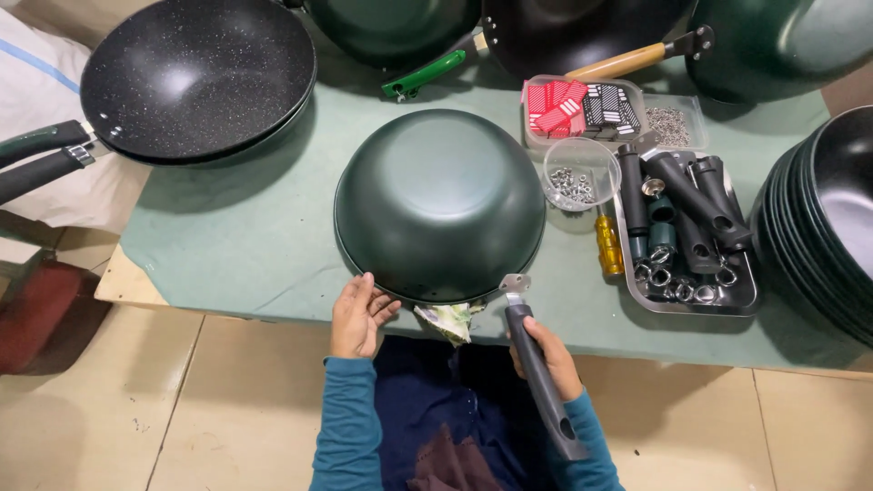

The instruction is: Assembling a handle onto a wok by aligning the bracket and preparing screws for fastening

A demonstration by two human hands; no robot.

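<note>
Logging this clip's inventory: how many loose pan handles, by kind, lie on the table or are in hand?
Green plastic pan handle: 1
Wooden pan handle: 1
Grey plastic pan handle held in the right hand: 1
Total: 3
The black handles in the metal tray overlap too much to count.

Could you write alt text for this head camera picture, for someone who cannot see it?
A person's left hand steadies the rim of a dark green wok lying upside down on a green-covered table, while the right hand holds a black handle near its edge. To the right, a metal tray holds more handles, beside a bowl of nuts and stacked pans.
</note>
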